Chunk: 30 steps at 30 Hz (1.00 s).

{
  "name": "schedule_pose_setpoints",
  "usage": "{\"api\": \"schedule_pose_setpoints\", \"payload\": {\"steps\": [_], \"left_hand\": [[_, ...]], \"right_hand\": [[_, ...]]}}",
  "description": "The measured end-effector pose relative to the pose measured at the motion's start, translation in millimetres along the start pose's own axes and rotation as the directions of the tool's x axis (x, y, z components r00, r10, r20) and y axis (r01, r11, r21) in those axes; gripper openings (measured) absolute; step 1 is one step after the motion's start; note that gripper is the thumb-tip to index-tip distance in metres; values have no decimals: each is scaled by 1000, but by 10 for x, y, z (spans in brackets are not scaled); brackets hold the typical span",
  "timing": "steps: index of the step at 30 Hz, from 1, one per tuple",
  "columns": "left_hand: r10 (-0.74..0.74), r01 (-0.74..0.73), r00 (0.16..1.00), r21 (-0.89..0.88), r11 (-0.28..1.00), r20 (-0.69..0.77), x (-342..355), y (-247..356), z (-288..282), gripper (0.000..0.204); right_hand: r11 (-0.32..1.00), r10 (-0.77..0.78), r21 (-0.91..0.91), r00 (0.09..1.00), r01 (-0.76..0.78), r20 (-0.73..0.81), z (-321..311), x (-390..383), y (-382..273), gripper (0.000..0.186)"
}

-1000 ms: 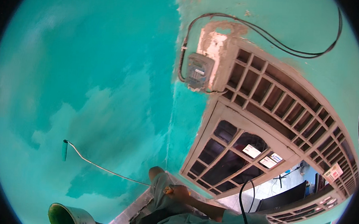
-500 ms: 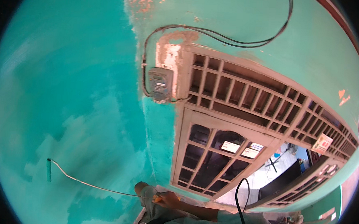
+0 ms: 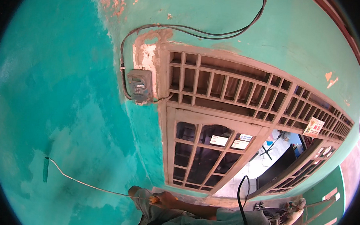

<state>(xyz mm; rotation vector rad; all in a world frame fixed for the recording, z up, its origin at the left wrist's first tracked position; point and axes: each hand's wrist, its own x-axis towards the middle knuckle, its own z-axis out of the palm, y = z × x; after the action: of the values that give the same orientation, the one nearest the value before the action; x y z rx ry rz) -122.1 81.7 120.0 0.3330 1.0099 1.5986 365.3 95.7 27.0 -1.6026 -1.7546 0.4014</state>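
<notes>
My right hand (image 3: pixel 167 200) is closed around the orange handle of a paint roller (image 3: pixel 46 170) near the bottom middle. A long, thin, bent metal rod runs left from the handle to the narrow roller head, which is coated in teal paint. That head is against the teal wall (image 3: pixel 73 119) at the lower left, where fresh, darker teal meets paler patches. My left hand is not in view. A rounded brown shape beside my grey clothing, left of the right hand, looks like a knee; I cannot tell for sure.
A grey electricity meter (image 3: pixel 140 87) with black cables (image 3: pixel 192 28) hangs at the wall corner. Right of it are a wooden window frame (image 3: pixel 218 118) with slats and panes, and an open doorway (image 3: pixel 263 161). A black cable loop (image 3: pixel 240 197) hangs close to me.
The view has shifted, so the meter and window sit further left. The roller head stays low on the wall at nearly the same spot; my right hand keeps its grip.
</notes>
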Motion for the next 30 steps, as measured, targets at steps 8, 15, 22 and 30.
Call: {"api": "schedule_pose_setpoints", "payload": {"steps": [8, 15, 22, 30], "left_hand": [[5, -5, 1000, -6, 1000, -4, -45, 30, -64, 49], [7, -7, 1000, -17, 1000, -19, -123, 16, -196, 50], [25, -24, 1000, -38, 999, 10, -100, 42, -231, 51], [54, -54, 999, -84, 995, -5, -213, -44, -464, 52]], "right_hand": [[999, 7, 42, 999, -9, 47, 55, 2, -10, 44], [996, -59, 71, 994, 53, 92, 22, 45, -98, 48], [997, -75, 36, 967, 69, 243, 73, 56, -48, 55], [987, -151, 103, 946, 126, 288, 55, 135, -196, 53]]}}
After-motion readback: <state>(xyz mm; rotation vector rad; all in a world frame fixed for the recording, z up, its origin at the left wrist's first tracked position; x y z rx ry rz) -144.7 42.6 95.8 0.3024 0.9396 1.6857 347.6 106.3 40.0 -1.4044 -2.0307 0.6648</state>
